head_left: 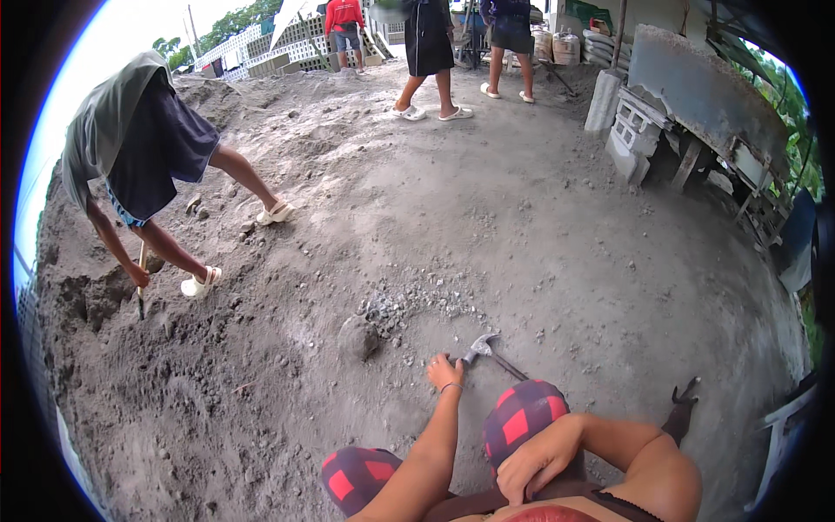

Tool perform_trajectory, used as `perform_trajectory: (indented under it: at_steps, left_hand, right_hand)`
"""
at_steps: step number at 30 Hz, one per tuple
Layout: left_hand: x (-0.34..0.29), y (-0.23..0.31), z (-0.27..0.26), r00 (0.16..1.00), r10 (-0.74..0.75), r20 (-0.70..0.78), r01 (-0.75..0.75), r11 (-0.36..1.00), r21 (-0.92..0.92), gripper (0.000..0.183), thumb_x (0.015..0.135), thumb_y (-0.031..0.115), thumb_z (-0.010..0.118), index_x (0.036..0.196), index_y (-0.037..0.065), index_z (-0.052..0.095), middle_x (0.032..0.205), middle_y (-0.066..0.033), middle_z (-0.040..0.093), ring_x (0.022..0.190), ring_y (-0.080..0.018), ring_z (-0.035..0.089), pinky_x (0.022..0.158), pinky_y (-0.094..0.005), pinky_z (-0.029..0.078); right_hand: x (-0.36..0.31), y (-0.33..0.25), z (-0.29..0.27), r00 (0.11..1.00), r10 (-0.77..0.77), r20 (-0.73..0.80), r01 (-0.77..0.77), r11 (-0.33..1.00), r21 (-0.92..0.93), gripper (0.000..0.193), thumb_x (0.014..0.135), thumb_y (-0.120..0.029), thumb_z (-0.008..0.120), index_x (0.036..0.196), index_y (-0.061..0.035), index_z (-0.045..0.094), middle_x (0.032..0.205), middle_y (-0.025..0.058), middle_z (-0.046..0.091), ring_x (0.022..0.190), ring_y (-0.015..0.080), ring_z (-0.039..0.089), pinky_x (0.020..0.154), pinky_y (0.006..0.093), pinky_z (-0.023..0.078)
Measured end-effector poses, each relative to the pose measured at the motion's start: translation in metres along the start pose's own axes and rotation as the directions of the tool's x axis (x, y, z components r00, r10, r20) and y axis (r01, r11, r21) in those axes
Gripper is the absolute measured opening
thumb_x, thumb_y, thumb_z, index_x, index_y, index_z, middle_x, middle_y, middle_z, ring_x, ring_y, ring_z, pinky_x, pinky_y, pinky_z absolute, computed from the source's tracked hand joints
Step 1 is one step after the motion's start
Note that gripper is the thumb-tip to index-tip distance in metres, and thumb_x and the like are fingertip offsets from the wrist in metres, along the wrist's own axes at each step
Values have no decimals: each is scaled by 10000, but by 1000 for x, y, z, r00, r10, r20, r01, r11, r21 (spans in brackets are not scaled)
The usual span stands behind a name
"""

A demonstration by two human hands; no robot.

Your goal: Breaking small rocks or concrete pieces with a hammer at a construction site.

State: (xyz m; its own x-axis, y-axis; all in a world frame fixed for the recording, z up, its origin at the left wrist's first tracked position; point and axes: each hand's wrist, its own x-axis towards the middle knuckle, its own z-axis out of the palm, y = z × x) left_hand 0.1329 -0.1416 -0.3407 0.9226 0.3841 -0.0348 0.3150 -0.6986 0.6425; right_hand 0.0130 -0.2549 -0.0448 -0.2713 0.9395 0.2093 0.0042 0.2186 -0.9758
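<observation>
My left hand reaches down to the ground, its fingers closed around the near end of a claw hammer's head. The claw hammer has a grey metal head, and its dark handle runs down toward my checkered knee, which hides the end. My right hand is drawn in close to my body with curled fingers; whatever they may hold is hidden. Left of the hammer sits a rounded grey stone, beside a scatter of broken stone chips.
On the left a person bends over, digging with a wooden-handled tool. Several people stand or walk at the back. Concrete blocks prop a large metal sheet at the right. A dark forked object lies right of my knee.
</observation>
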Motion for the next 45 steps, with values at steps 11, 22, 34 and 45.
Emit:
perform_trajectory:
  at_steps: [11, 22, 34, 45]
  left_hand:
    - [39, -3, -16, 899, 58, 434, -175, 956, 235, 419, 654, 298, 610, 982, 55, 515, 1027, -164, 506, 974, -310, 470, 824, -367, 384]
    - [53, 42, -40, 348, 369, 862, -766, 642, 35, 399, 627, 309, 601, 893, 12, 584, 975, -175, 554, 909, -291, 534, 775, -355, 427]
    - [69, 106, -90, 527, 508, 681, -652, 756, -59, 371, 641, 292, 583, 878, 8, 596, 932, -180, 567, 877, -296, 547, 754, -346, 437]
    - [91, 127, -116, 576, 419, 702, -516, 852, -86, 398, 635, 290, 629, 907, 3, 590, 956, -165, 568, 899, -272, 546, 770, -332, 433]
  right_hand:
    - [29, 0, 22, 984, 176, -22, -177, 978, -111, 80, 822, -75, 429, 866, -12, 450, 910, 84, 457, 901, 192, 440, 785, 297, 331]
    - [99, -60, 42, 389, 254, -886, 637, 620, 458, 171, 834, -175, 474, 908, -55, 378, 754, -15, 477, 645, 8, 461, 558, 138, 350]
    - [125, -56, 67, 528, 313, -789, 745, 276, 608, 145, 790, -16, 505, 823, -22, 365, 692, 71, 482, 585, 100, 448, 527, 208, 346]
    - [141, -6, 100, 726, -104, -680, 590, 602, 538, 470, 726, -200, 633, 1079, 26, 419, 941, 41, 561, 794, 65, 522, 654, 216, 431]
